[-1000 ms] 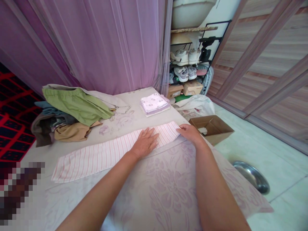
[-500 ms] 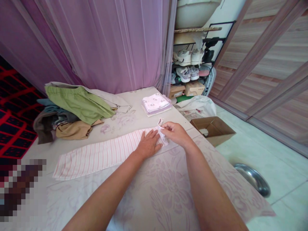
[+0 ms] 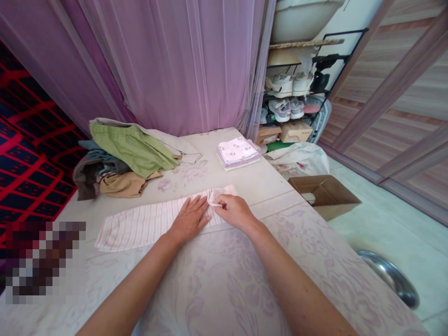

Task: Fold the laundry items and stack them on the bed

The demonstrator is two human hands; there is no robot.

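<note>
Lying on pale mauve-flowered fabric (image 3: 217,280), pink-striped white cloth (image 3: 140,226), left hand (image 3: 190,219) spread flat upon it, right hand (image 3: 234,212) curled, pinching its fold, sheer purple curtain (image 3: 168,70) far, wood-grain doors (image 3: 394,65) far right

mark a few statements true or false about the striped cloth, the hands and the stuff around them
1. The left hand is spread over the striped cloth. True.
2. The right hand is reaching into the cardboard box. False: the right hand has its grip on a raised part of the striped cloth.
3. The folded stack lies apart from the striped cloth. True.
4. The green garment is under the left hand. False: the green garment lies in the heap of clothes, away from both hands.
5. The metal bowl is on the floor. True.
</note>
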